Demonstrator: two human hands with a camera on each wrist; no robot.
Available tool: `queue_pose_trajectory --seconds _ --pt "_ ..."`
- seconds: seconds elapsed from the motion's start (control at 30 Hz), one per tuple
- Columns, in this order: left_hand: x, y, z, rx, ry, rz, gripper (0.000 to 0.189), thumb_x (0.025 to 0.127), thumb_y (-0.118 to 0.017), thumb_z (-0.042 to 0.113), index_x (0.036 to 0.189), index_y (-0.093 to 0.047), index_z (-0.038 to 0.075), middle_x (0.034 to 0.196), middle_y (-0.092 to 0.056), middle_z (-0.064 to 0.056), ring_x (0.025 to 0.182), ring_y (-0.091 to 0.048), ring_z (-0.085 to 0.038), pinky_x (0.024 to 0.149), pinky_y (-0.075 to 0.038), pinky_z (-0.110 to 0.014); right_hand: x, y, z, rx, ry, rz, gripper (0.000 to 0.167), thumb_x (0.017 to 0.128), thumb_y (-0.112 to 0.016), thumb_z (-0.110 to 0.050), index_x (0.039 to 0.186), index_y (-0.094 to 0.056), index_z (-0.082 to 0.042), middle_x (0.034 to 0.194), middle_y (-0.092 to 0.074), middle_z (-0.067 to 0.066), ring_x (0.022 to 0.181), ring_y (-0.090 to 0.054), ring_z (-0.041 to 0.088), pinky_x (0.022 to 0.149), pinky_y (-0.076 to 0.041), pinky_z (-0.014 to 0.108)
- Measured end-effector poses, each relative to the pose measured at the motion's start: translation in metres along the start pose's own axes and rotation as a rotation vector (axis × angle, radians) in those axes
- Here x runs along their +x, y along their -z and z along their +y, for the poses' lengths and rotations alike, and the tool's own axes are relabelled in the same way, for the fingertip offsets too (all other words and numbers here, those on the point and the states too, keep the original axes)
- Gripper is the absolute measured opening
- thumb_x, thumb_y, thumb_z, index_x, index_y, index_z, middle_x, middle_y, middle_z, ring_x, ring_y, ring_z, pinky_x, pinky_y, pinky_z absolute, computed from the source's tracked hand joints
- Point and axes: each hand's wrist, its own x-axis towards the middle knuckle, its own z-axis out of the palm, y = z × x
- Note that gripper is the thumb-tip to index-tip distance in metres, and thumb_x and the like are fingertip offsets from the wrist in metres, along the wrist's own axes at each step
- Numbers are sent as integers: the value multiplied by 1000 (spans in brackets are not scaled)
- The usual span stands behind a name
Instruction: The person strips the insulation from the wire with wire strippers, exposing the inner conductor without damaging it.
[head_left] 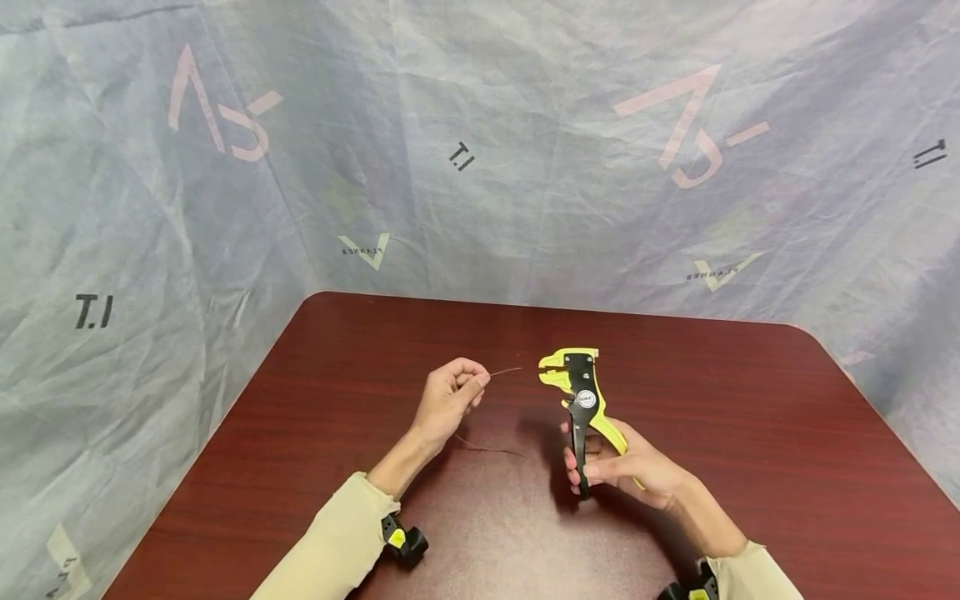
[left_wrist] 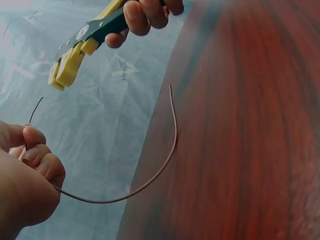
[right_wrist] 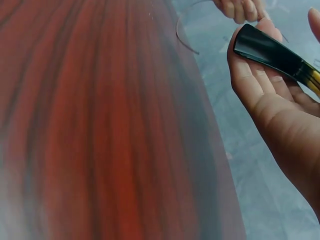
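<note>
My left hand (head_left: pixel 452 396) pinches a thin brown wire (left_wrist: pixel 175 131) between thumb and forefinger. A short end of the wire sticks out past the fingertips toward the right. The longer tail leaves the lower side of the hand and bends in a wide curve. Across from it, my right hand (head_left: pixel 626 467) grips the handles of yellow and black wire strippers (head_left: pixel 582 371), held upright above the table. Their jaws face left, with a gap between them and the wire's short end. In the right wrist view, the black handle (right_wrist: pixel 270 52) lies across the fingers.
Under both hands is a dark red wood-grain table (head_left: pixel 360 342) with rounded far corners. Grey printed cloth (head_left: pixel 480 208) hangs behind it and along the sides. Small camera units (head_left: pixel 405 540) are strapped at the wrists, over light sleeves (head_left: pixel 330 542).
</note>
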Motion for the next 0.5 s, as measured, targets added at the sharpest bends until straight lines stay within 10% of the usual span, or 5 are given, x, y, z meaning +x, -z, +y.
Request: queue_pose_trajectory --seconds 0.5 --pt "-7 -10 5 -112 20 -56 18 96 -58 -1 102 -55 -17 61 -50 12 56 -44 -1 53 -35 -17 14 -5 10 85 45 -111 48 90 -50 18 133 -48 -3 108 -68 5 99 -67 16 87 -57 35"
